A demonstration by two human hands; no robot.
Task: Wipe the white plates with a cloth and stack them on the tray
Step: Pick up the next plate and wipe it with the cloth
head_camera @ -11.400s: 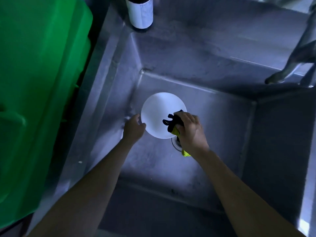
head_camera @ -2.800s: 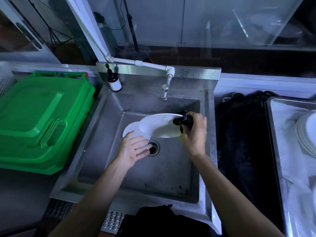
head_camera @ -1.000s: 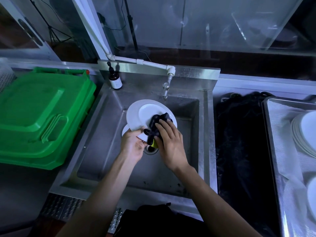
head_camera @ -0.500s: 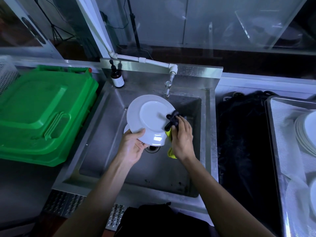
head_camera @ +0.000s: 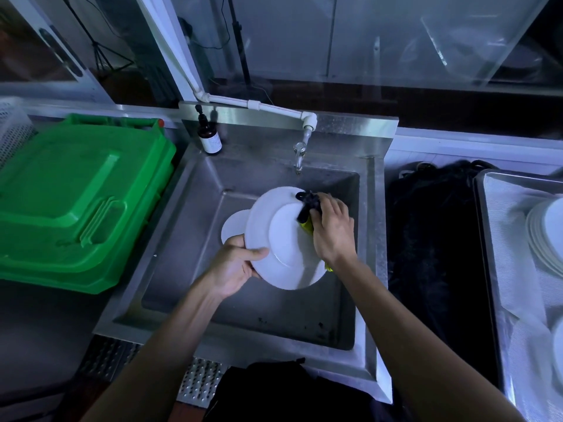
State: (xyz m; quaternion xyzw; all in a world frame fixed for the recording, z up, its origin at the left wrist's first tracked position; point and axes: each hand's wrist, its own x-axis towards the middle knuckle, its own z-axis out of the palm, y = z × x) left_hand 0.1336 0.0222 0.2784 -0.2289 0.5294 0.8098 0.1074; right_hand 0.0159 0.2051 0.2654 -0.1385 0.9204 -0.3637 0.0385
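Note:
My left hand (head_camera: pixel 236 264) grips the lower left rim of a white plate (head_camera: pixel 280 242), held tilted above the steel sink (head_camera: pixel 182 239). My right hand (head_camera: pixel 333 231) holds a black and yellow cloth (head_camera: pixel 307 208) and presses it against the plate's upper right part. A second white plate (head_camera: pixel 233 231) lies on the sink floor, partly hidden behind the held one. At the far right, a stack of white plates (head_camera: pixel 545 236) sits on a metal tray (head_camera: pixel 487 208) lined with white cloth.
A green plastic crate (head_camera: pixel 76 202) stands left of the sink. A dark pump bottle (head_camera: pixel 208 138) sits at the sink's back left corner, and a tap (head_camera: pixel 300 153) hangs over the basin. A black mat (head_camera: pixel 432 254) lies between sink and tray.
The held plate has shifted right and lower, tilting more. My right hand has moved the cloth up along the plate's right rim. My left hand keeps its grip on the lower rim.

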